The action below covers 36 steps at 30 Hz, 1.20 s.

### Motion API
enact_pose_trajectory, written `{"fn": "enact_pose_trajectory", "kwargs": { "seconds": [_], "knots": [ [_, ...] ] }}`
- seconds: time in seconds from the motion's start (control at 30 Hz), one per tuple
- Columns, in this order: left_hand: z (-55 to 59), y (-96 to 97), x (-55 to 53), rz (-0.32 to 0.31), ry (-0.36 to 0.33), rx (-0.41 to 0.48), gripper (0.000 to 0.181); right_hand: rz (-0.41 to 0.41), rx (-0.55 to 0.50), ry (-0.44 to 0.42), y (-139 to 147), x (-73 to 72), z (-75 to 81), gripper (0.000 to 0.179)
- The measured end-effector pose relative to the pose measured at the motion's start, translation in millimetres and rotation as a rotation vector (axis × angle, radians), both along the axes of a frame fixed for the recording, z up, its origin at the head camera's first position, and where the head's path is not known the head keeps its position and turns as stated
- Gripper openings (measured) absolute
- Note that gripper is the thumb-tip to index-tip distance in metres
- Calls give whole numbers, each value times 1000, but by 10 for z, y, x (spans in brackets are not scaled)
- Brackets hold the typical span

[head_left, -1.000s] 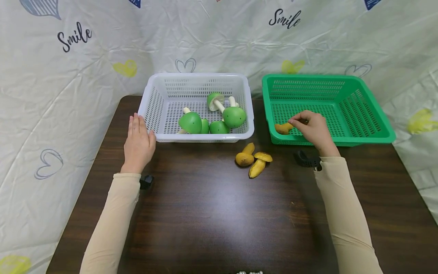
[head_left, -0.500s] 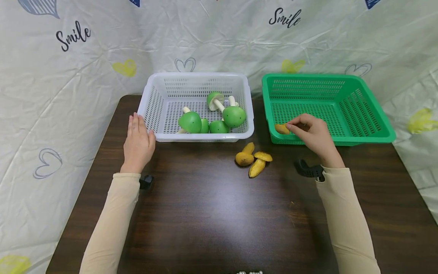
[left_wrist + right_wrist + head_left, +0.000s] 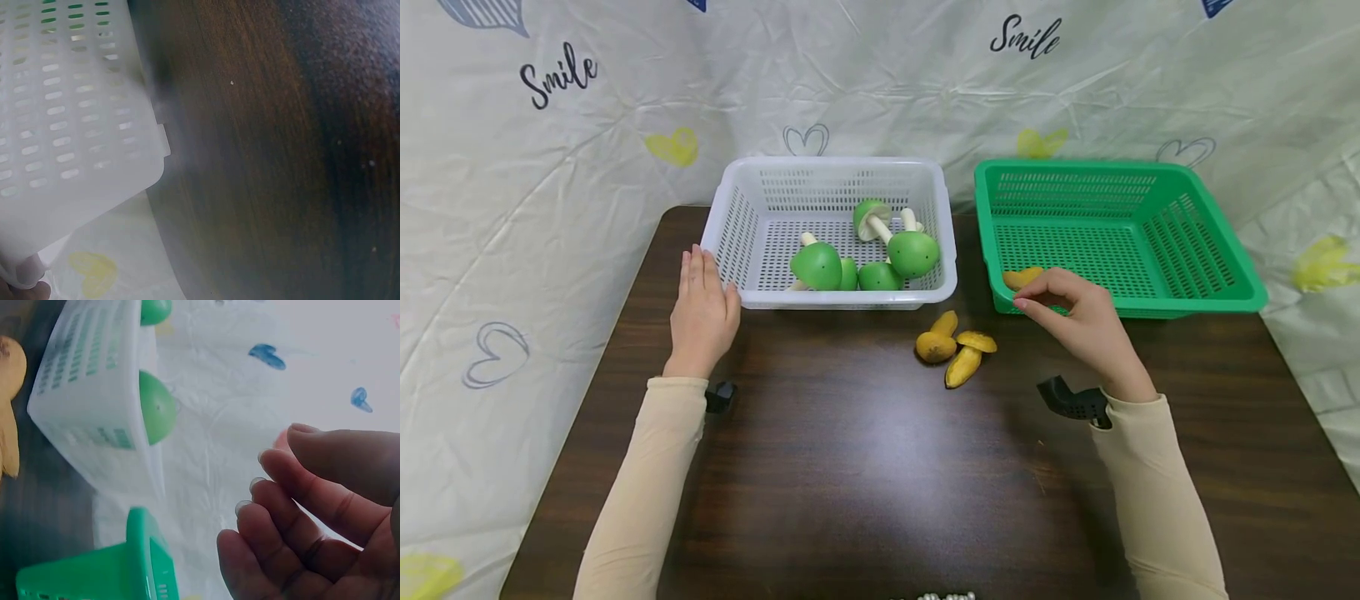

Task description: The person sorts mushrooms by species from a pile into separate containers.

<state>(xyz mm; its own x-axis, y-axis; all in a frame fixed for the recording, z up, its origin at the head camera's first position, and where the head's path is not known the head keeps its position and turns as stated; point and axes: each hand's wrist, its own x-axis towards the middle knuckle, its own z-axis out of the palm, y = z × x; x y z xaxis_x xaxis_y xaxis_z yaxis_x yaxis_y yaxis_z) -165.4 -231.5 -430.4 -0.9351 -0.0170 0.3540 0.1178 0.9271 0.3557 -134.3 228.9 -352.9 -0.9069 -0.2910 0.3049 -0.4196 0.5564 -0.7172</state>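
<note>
My left hand [image 3: 702, 321] lies with straight fingers along the left rim of a white basket [image 3: 842, 298]; the left wrist view shows the fingertips [image 3: 39, 291] at that rim. Inside the basket are several green-capped mushrooms [image 3: 816, 267] with white stems. Over the near left corner of a green basket [image 3: 1195, 306] is my right hand [image 3: 1086, 325], its fingers bent and thumb near them, holding nothing. Just beyond its fingertips a yellow mushroom [image 3: 1019, 277] lies in the green basket. Two more yellow mushrooms, one [image 3: 936, 347] beside the other [image 3: 964, 367], lie on the table.
The dark wooden table [image 3: 850, 483] extends in front of both baskets. A pale printed cloth [image 3: 625, 167] hangs behind and along the left side. A narrow gap separates the two baskets. A black wrist-worn device [image 3: 1075, 402] projects from the right wrist.
My right hand has let go of the yellow mushroom in the green basket and drawn back toward the near rim, slightly left. My left hand stays in place.
</note>
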Motion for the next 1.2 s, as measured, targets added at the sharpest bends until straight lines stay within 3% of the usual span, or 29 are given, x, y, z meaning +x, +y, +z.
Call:
{"fn": "enact_pose_trajectory", "kwargs": {
  "seconds": [0.33, 0.73, 1.03, 1.2],
  "knots": [
    [2, -4, -4, -1, 5, -7, 59, 83, 6, 0, -76, 111, -115, 12],
    [3, 7, -7, -2, 10, 1, 59, 54, 181, -108, -55, 124, -370, 15],
    [-8, 11, -4, -2, 29, 4, 59, 44, 152, -185, -52, 99, -521, 20],
    [-11, 11, -3, -1, 35, -1, 59, 28, 171, -171, -60, 79, -614, 20]
  ]
}}
